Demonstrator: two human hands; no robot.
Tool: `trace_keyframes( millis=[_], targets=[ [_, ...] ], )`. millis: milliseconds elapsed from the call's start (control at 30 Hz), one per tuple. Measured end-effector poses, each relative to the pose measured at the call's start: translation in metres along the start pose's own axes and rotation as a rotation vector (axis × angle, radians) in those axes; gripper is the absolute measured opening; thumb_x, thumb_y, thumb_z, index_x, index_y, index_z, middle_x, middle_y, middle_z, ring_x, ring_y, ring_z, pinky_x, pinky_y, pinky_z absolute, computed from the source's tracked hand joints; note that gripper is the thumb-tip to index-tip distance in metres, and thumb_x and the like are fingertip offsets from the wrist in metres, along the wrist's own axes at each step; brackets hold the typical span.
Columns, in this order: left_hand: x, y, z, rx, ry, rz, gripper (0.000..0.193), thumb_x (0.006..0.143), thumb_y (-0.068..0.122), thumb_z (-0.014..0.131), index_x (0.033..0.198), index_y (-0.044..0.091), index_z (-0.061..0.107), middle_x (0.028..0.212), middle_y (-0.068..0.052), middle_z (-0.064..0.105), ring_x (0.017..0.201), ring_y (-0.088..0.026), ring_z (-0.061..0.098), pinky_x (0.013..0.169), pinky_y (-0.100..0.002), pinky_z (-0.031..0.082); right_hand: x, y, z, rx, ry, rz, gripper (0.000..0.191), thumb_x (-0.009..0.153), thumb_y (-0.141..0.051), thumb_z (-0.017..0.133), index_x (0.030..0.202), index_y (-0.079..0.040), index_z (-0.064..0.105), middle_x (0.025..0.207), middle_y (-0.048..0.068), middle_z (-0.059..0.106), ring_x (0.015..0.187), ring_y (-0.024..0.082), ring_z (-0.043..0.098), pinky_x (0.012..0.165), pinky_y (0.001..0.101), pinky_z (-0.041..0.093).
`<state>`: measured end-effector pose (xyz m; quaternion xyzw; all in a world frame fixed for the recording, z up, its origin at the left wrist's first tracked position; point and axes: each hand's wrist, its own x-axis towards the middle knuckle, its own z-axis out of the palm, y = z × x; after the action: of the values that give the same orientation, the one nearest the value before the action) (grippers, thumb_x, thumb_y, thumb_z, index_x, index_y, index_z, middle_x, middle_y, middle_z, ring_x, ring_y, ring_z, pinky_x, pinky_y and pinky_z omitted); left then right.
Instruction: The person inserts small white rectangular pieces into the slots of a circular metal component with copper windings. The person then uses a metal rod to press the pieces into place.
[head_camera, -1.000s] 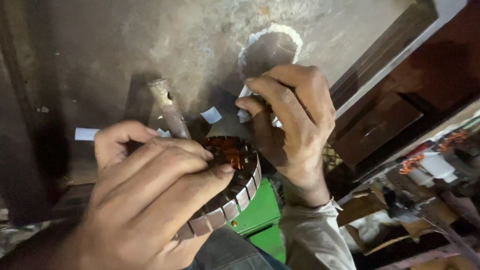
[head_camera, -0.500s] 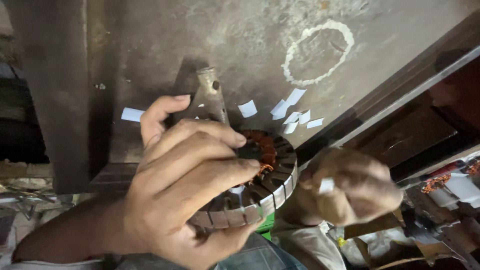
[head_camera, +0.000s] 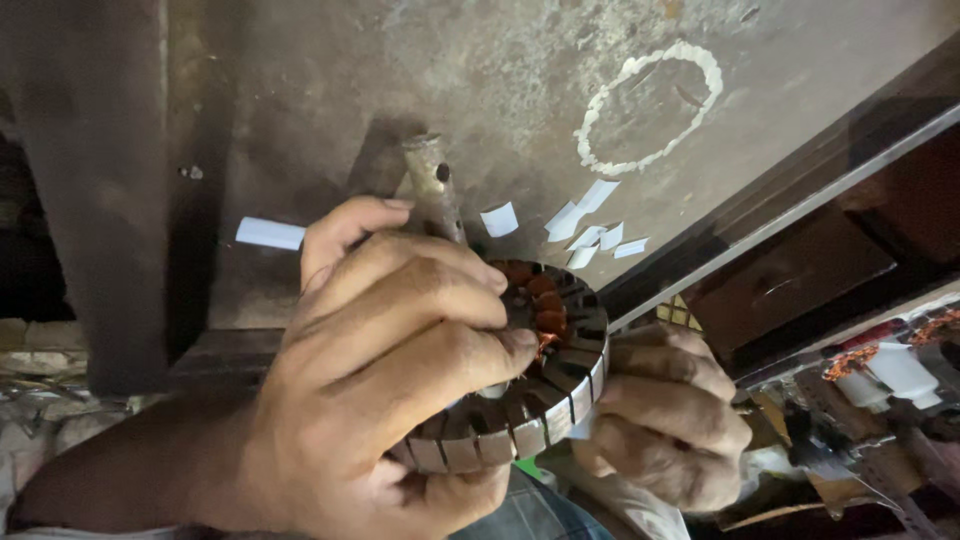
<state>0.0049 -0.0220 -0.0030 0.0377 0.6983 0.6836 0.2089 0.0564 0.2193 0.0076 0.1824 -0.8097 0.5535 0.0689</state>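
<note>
Bare forearms, no sleeves or gloves

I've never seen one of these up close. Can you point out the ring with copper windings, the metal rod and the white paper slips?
ring with copper windings (head_camera: 545, 410), head view, slotted outer rim
metal rod (head_camera: 432, 185), head view, upper shaft
white paper slips (head_camera: 585, 225), head view, one slip in the cluster

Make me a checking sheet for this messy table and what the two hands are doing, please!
Surface: worn metal-grey table with a white chalky ring.
Job's things: round slotted motor core with copper coils, on a metal rod.
Clutter: small white paper slips; one longer strip.
Grippers: left hand grips the core from above; right hand holds its rim, pinching a slip.
Cables: nothing seen.
Surroundings: dark shelf and cluttered parts at right.
</note>
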Motion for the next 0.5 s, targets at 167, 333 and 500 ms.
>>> trace_keyframes(
  millis=[167,333,500],
  targets=[
    [0.003,-0.004,0.003,-0.032,0.030,0.015,0.022,0.078,0.029,0.075,0.086,0.009,0.071,0.081,-0.003,0.067,0.094,-0.022,0.072,0.106,-0.052,0.033,0.016,0.008,-0.012,0.105,-0.237,0.057,0.017,0.080,-0.021,0.082,0.086,-0.013,0.068,0.091,0.002,0.068,0.078,0.017,0.066,0.065,0.0341,0.056],
    [0.003,-0.010,0.006,-0.063,0.033,0.049,0.024,0.080,0.032,0.077,0.087,0.010,0.071,0.080,-0.001,0.066,0.090,-0.020,0.072,0.106,-0.054,0.030,0.031,0.008,-0.007,0.109,-0.292,0.105,0.015,0.077,-0.021,0.082,0.082,-0.015,0.069,0.089,0.000,0.068,0.074,0.014,0.064,0.064,0.0334,0.052],
    [-0.001,-0.009,0.008,-0.044,0.007,0.063,0.024,0.083,0.029,0.081,0.089,0.008,0.072,0.084,-0.002,0.069,0.092,-0.019,0.073,0.107,-0.055,0.028,0.037,-0.013,-0.001,-0.099,-0.296,0.161,0.020,0.078,-0.019,0.081,0.088,-0.014,0.065,0.089,-0.002,0.065,0.077,0.015,0.069,0.067,0.0330,0.058]
  ],
)
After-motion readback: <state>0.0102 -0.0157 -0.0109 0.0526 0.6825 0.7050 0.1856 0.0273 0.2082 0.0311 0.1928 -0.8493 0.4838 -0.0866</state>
